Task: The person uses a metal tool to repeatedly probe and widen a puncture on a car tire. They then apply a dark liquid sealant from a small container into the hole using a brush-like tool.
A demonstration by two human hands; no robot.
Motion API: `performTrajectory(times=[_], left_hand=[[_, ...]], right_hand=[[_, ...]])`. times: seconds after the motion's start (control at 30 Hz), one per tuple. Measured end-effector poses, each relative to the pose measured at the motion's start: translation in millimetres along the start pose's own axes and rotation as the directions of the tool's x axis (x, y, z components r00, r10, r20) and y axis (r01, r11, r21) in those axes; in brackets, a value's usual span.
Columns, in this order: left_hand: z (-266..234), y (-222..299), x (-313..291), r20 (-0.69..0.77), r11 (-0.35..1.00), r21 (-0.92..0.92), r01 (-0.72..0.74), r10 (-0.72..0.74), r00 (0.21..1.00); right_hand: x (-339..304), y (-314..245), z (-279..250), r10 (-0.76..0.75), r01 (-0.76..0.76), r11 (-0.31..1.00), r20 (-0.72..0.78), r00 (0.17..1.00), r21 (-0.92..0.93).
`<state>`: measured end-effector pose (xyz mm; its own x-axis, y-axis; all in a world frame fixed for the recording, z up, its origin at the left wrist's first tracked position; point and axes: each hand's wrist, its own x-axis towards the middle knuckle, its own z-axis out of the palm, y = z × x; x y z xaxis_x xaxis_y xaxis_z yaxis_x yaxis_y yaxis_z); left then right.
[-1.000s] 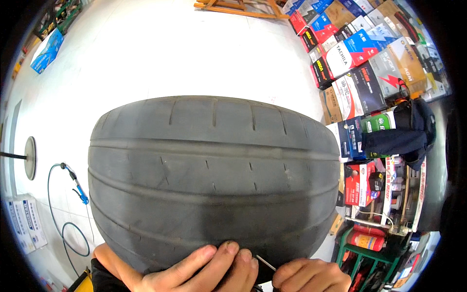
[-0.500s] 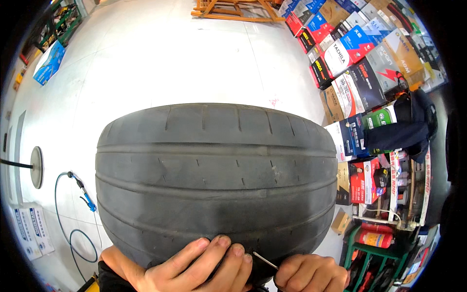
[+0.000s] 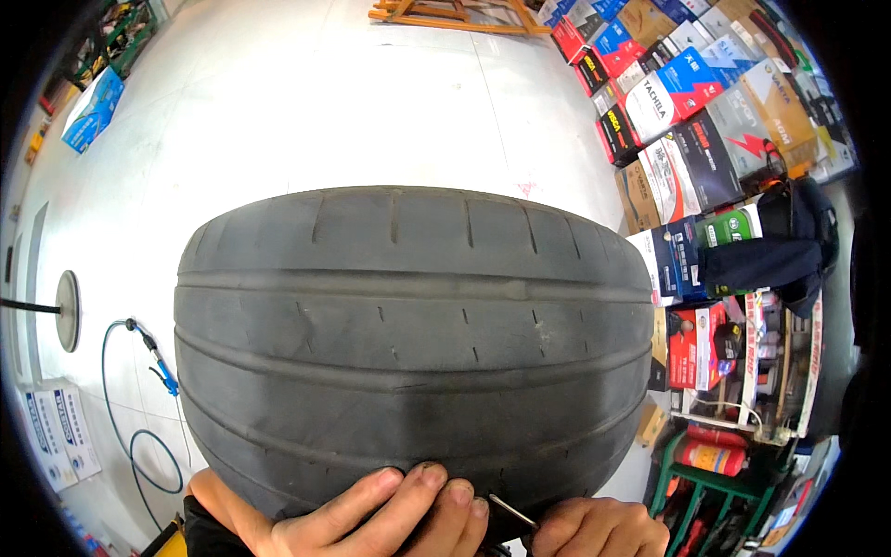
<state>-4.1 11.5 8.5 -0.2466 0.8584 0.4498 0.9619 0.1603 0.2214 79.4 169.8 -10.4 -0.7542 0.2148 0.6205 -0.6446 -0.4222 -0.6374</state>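
A large worn black tyre point(image 3: 408, 325) fills the middle of the view, with its grooved tread facing me. My left hand point(image 3: 399, 515) lies on the near part of the tread, fingers stretched out side by side over the rubber; the thumb is hidden. Just right of those fingertips, my right hand point(image 3: 601, 529) is closed in a fist around a thin metal pick point(image 3: 513, 512). Its slim shaft points up and left, and the tip meets the tread or sits very close to it. The fist hides the handle.
Stacked battery boxes point(image 3: 691, 167) line the right side, with a dark garment point(image 3: 770, 265) over some. Below are red cylinders point(image 3: 710, 457) in a green rack point(image 3: 715, 492). At left, a blue air gun point(image 3: 165, 379) with a hose lies on the pale floor point(image 3: 371, 102), near a round disc point(image 3: 69, 311).
The tyre looks slightly larger and nearer. The pick and my right hand sit a little lower and further right in view; my left fingers stay on the tread.
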Motion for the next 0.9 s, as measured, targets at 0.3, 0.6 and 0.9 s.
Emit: performTrajectory(times=[0.3, 0.6, 0.9], left_hand=[[0.0, -0.2, -2.2, -0.017, 1.0, 0.013, 0.003, -0.002, 1.0], [1.3, 1.5, 1.9, -0.048, 1.0, -0.007, 0.003, -0.003, 0.999], [-2.0, 1.3, -0.1, 0.008, 0.999, -0.031, -0.024, 0.024, 1.0]], right_hand=[[5.0, -0.2, 2.3, 0.07, -0.068, 0.997, 0.037, 0.997, -0.034], [5.4, -5.4, 8.2, 0.165, -0.154, 0.986, -0.287, 0.943, 0.062], [-0.2, -5.3, 5.3, 0.081, -0.077, 0.997, -0.133, 0.988, 0.031]])
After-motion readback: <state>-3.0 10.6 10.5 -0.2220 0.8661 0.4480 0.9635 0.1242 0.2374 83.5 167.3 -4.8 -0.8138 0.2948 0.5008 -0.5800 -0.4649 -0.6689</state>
